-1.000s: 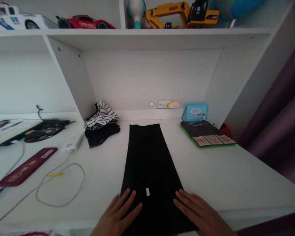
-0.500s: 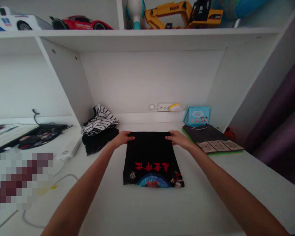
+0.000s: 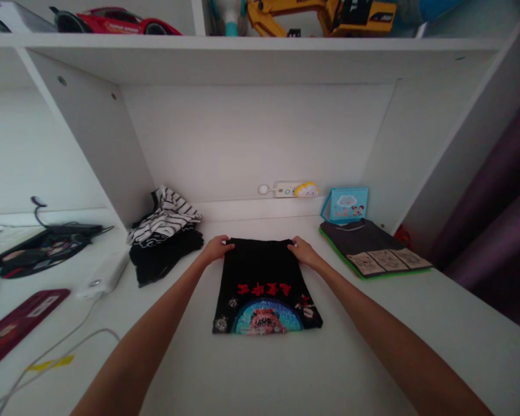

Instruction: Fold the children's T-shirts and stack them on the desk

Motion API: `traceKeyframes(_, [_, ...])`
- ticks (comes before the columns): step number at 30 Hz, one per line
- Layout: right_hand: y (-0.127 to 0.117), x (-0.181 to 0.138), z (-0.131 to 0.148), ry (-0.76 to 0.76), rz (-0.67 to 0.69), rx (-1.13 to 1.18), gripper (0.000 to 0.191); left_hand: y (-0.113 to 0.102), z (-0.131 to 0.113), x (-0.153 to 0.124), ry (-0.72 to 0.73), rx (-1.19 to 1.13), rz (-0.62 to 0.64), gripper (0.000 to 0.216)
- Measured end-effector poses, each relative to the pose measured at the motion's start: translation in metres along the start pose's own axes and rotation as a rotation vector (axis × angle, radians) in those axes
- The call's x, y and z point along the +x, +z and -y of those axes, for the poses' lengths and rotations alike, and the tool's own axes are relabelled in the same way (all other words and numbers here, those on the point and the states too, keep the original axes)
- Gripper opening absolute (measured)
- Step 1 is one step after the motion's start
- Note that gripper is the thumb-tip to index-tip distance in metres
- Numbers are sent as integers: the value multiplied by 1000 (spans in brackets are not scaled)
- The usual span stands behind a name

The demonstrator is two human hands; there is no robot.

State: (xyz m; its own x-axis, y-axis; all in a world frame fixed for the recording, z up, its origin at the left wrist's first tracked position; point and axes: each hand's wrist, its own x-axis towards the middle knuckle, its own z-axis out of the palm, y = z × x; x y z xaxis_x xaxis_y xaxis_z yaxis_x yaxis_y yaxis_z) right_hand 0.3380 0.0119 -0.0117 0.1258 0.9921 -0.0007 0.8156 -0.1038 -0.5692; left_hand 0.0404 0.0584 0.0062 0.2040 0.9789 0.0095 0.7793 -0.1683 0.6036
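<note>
A folded black T-shirt (image 3: 260, 263) with red lettering and a round blue print lies on the white desk in front of me. My left hand (image 3: 217, 248) pinches its far left corner between thumb and fingers. At the far right corner, my right hand (image 3: 302, 251) grips the cloth in the same way. The far edge is stretched between both hands and looks slightly raised; the near edge rests on the desk. To the left sits a rumpled pile with a striped garment (image 3: 169, 216) over black clothing (image 3: 167, 260). On the right lies a folded dark grey shirt (image 3: 351, 234) with tan picture panels.
Behind the clothes stand a blue desk calendar (image 3: 346, 204) and a power strip (image 3: 285, 189). A white box-shaped device (image 3: 104, 277), cables and a dark red flat item (image 3: 21, 323) lie at left. Overhead, a shelf (image 3: 260, 44) carries a red toy car (image 3: 117, 22) and a yellow toy excavator (image 3: 320, 16).
More of the shirt's round blue print now shows at the near edge, and the far edge has narrowed a little. Both hands keep their hold. The camera view has shifted slightly.
</note>
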Motion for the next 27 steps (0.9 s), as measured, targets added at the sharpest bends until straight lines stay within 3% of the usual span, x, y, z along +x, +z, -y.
traceKeyframes(5, [4,5,4,22,-77,-107,37,10,2,11,-29,113,-99,38])
traceKeyframes(10, [-4,11,11,5,-46,-67,16,4,-9,11,33,58,-33,19])
traceKeyframes(14, [-40,15,25,-81,-125,39,16,-30,-31,10,113,-39,-53,25])
traceKeyframes(17, [-83,6,42,-188,-299,143,27,-69,-58,-4,316,-233,-156,31])
traceKeyframes(20, [-119,-26,58,-478,-555,351,24,-97,-86,-36,561,-420,-271,31])
traceKeyframes(22, [-127,-59,61,-651,-661,416,17,-102,-95,-65,625,-391,-277,28])
traceKeyframes(25, [-112,-116,49,-712,-603,278,10,-86,-85,-106,649,-215,-157,19])
traceKeyframes(27, [-92,-150,32,-722,-394,135,13,-67,-66,-127,632,-61,-29,17])
